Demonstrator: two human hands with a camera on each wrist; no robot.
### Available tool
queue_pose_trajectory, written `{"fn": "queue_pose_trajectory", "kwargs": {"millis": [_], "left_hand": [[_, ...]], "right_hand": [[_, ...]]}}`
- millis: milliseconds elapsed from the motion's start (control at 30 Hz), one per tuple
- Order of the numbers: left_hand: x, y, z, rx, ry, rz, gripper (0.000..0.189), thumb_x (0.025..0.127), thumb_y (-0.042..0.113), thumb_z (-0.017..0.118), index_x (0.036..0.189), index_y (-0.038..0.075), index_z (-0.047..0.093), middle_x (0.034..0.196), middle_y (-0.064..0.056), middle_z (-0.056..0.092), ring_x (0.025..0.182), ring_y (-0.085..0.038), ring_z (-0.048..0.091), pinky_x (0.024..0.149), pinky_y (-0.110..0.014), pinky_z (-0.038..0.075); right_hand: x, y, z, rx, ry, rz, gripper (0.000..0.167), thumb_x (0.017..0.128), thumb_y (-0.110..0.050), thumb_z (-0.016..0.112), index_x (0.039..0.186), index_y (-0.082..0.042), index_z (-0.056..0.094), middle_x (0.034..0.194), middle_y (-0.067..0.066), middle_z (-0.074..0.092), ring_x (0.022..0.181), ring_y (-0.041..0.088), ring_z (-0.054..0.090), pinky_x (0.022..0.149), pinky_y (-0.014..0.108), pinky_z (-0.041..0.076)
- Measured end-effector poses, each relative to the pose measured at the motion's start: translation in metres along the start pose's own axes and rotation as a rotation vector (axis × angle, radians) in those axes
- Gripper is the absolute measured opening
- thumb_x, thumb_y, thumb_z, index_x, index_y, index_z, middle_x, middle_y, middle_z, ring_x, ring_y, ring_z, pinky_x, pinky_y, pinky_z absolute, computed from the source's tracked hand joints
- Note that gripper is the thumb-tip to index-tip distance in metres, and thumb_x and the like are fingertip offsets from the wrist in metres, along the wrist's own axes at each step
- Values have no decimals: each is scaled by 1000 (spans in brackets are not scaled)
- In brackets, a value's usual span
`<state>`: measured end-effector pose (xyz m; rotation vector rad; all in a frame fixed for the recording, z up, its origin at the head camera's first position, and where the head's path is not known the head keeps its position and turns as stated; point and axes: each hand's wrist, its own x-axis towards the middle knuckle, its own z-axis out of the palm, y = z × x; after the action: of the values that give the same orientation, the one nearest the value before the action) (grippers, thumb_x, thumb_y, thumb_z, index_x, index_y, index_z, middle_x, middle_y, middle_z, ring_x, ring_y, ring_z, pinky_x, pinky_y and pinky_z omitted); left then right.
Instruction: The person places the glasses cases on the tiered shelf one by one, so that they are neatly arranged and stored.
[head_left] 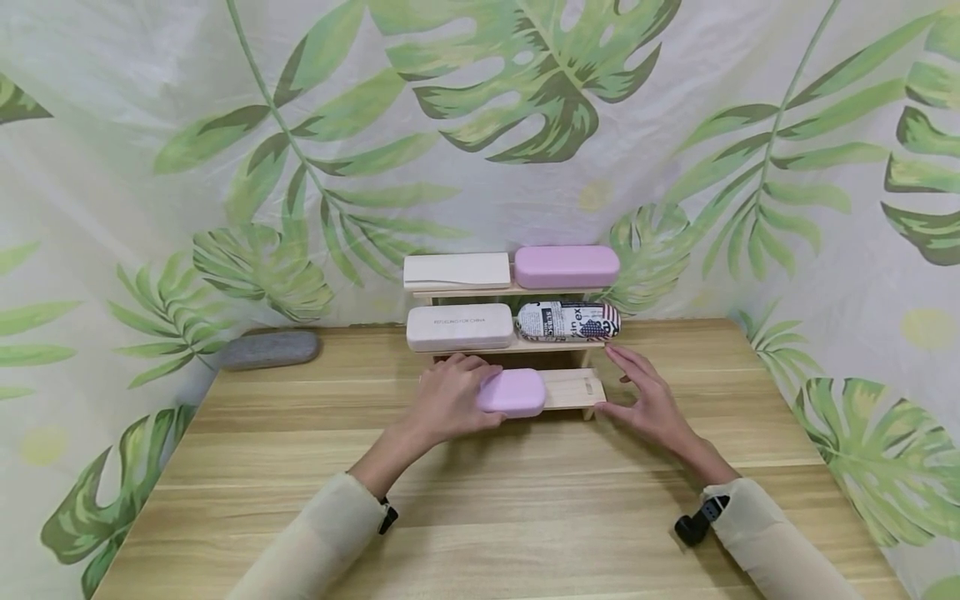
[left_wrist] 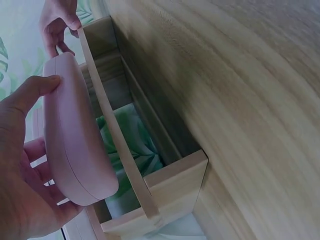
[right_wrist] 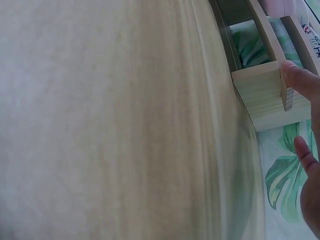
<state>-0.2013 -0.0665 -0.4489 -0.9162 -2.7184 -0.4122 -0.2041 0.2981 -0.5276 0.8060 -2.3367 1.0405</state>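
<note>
My left hand (head_left: 452, 396) grips a lilac glasses case (head_left: 517, 392) over the left part of the bottom shelf of a small three-tier wooden rack (head_left: 573, 389). In the left wrist view, the thumb lies on one side of the case (left_wrist: 77, 132) and the other fingers go round its far side. At the rack's right end is my right hand (head_left: 651, 404), fingers spread and fairly straight. Its thumb touches the bottom shelf's end (right_wrist: 286, 97) in the right wrist view, while another finger stands apart from the wood.
On the middle tier lie a white lettered case (head_left: 460, 327) and a newsprint-patterned case (head_left: 570, 322). Above them sit a cream case (head_left: 456, 271) and a pink case (head_left: 567, 267). A grey case (head_left: 270, 350) rests at the table's back left, near the leaf-print curtain (head_left: 360, 100).
</note>
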Motion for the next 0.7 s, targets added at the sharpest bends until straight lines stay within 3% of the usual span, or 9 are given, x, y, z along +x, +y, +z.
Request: {"fn": "queue_pose_trajectory", "kwargs": {"millis": [200,433,700], "left_hand": [[5,2,3,-10,16,6,69,73,52,90,129,13,76,125,-10,75,114,-31,68,86,-49,59],[10,9,8,-24,-14,-8,69,75,51,90,131,15,75,126,-8,75,113,-29,67,84,-46,59],[19,18,16,-17,29,-8,68,74,52,90,131,17,75,124,-5,76,109,-26,68,82,-42,60]], "right_hand": [[1,3,0,-1,-2,-7,103,62,-2,100,152,4,52,155,22,52,141,18,49,89,35,60],[0,2,-1,9,-12,6,103,61,-4,101,151,5,52,155,23,52,141,17,49,89,33,60],[1,1,-2,13,-26,28,104,63,-5,101,154,0,51,155,23,52,140,16,49,91,27,58]]}}
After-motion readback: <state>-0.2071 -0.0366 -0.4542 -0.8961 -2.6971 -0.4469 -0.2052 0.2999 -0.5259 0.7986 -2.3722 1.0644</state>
